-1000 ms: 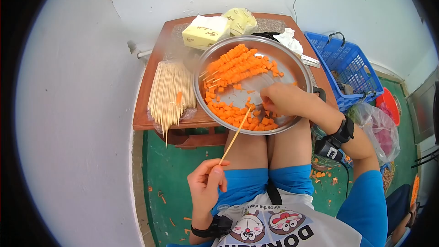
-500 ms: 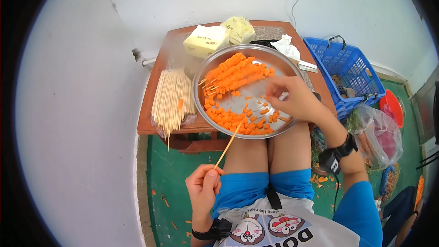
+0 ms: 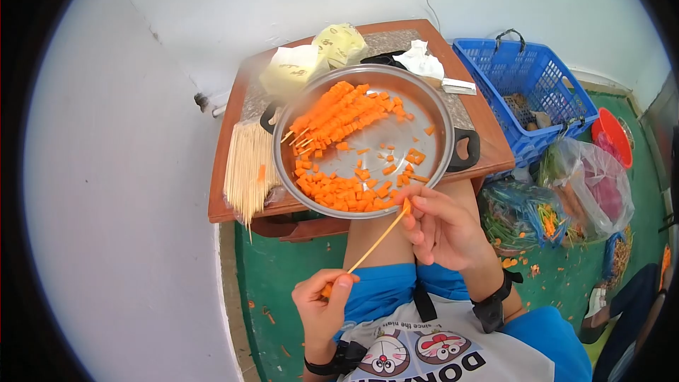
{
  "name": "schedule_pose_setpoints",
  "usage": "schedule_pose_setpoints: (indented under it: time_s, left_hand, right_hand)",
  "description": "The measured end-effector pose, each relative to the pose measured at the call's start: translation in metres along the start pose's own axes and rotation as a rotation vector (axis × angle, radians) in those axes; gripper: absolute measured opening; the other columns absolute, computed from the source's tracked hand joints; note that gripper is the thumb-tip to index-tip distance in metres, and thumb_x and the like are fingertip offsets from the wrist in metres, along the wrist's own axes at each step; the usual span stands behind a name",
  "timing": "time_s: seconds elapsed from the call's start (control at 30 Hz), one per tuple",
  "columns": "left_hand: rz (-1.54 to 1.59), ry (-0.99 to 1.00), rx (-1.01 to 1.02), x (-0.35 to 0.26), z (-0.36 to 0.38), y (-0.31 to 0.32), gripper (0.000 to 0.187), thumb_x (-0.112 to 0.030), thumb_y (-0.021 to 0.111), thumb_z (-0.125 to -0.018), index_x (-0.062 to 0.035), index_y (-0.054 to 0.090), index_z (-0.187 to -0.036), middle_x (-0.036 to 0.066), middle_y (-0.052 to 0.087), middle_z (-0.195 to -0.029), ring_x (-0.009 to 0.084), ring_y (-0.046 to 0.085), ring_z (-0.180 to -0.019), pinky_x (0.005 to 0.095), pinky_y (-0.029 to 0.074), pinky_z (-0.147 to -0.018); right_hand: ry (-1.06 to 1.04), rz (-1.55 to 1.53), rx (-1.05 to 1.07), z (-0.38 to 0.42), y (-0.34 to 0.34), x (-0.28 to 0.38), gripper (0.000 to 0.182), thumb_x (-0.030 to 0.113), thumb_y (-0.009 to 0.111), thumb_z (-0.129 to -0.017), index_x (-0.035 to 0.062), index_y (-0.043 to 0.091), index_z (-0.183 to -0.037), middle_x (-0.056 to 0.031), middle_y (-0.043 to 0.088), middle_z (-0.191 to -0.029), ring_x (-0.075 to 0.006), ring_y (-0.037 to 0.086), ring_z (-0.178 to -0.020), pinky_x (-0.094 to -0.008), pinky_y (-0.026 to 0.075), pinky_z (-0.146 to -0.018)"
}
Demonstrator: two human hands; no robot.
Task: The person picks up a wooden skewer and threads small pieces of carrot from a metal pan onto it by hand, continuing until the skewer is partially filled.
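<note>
My left hand (image 3: 320,305) grips a bamboo skewer (image 3: 376,242) near its lower end, with a bit of orange showing at the fingers. The skewer slants up to my right hand (image 3: 450,229), whose thumb and finger pinch a small carrot piece (image 3: 407,206) at its tip, just off the near rim of the pan. In the wide metal pan (image 3: 433,105), loose carrot pieces (image 3: 338,192) are heaped along the near side. Several loaded carrot skewers (image 3: 346,117) lie together at the far left of the pan.
Bare skewers (image 3: 246,163) lie in a bundle left of the pan on the wooden table (image 3: 488,127). Tissue packs (image 3: 339,44) sit behind. Right of the table stand a blue basket (image 3: 527,92), a red basin (image 3: 612,138) and plastic bags (image 3: 594,184). A person's leg (image 3: 629,304) shows at lower right.
My right hand has come from over the pan down to the skewer's tip, bringing a carrot piece. The view has shifted a little, and the left hand still holds the skewer.
</note>
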State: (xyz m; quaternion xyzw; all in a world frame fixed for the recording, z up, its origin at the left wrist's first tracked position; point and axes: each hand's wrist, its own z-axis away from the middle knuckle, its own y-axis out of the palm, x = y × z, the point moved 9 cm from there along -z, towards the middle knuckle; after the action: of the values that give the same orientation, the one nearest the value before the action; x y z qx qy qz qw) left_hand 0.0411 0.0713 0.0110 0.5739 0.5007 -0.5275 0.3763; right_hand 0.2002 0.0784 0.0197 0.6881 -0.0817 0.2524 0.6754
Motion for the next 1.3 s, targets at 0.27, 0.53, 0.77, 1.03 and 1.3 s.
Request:
schedule_pose_setpoints:
  time_s: [0.27, 0.53, 0.77, 1.03, 1.3]
  left_hand:
    - [-0.013, -0.016, -0.039, -0.001, 0.001, -0.001, 0.017, -0.009, 0.053, -0.075, 0.0051, 0.056, -0.066, -0.001, 0.042, -0.045, 0.0025, 0.033, -0.038, 0.0165, 0.021, -0.036]
    - [-0.045, 0.036, -0.035, -0.010, 0.001, 0.000, 0.019, -0.010, 0.052, -0.075, 0.0063, 0.055, -0.064, 0.000, 0.041, -0.042, 0.0033, 0.033, -0.036, 0.0166, 0.021, -0.034]
    - [-0.060, 0.028, -0.046, -0.011, 0.003, -0.002, 0.020, -0.010, 0.052, -0.074, 0.0061, 0.056, -0.064, 0.000, 0.041, -0.043, 0.0030, 0.033, -0.036, 0.0168, 0.020, -0.034]
    - [-0.088, 0.053, -0.058, -0.020, 0.002, -0.003, 0.020, -0.012, 0.054, -0.073, 0.0050, 0.057, -0.062, 0.001, 0.043, -0.044, 0.0034, 0.034, -0.037, 0.0168, 0.021, -0.034]
    - [-0.166, 0.003, 0.026, -0.022, 0.002, -0.005, 0.006, -0.001, 0.056, -0.067, 0.0044, 0.058, -0.064, 0.005, 0.050, -0.050, 0.0061, 0.040, -0.041, 0.0175, 0.028, -0.038]
  right_hand:
    - [-0.080, 0.109, -0.019, 0.005, -0.003, 0.005, 0.029, 0.008, 0.047, -0.080, -0.0052, 0.043, -0.105, -0.0054, 0.049, -0.070, -0.0084, 0.049, -0.060, -0.0221, 0.051, -0.044]
    - [-0.046, -0.048, 0.129, 0.006, 0.000, 0.002, 0.034, 0.010, 0.044, -0.081, -0.0076, 0.040, -0.110, -0.0083, 0.050, -0.075, -0.0109, 0.051, -0.065, -0.0239, 0.051, -0.044]
    - [-0.073, -0.010, 0.183, 0.006, 0.006, 0.002, 0.034, 0.010, 0.043, -0.081, -0.0085, 0.039, -0.110, -0.0116, 0.049, -0.085, -0.0135, 0.051, -0.073, -0.0259, 0.052, -0.046]
    - [-0.081, 0.119, 0.156, 0.009, 0.007, 0.004, 0.033, 0.008, 0.046, -0.079, -0.0105, 0.043, -0.106, -0.0121, 0.050, -0.083, -0.0145, 0.051, -0.076, -0.0262, 0.052, -0.047]
    - [-0.169, 0.542, 0.154, 0.014, 0.017, 0.024, 0.028, 0.004, 0.053, -0.075, -0.0059, 0.050, -0.100, -0.0099, 0.052, -0.080, -0.0131, 0.054, -0.069, -0.0234, 0.051, -0.048]
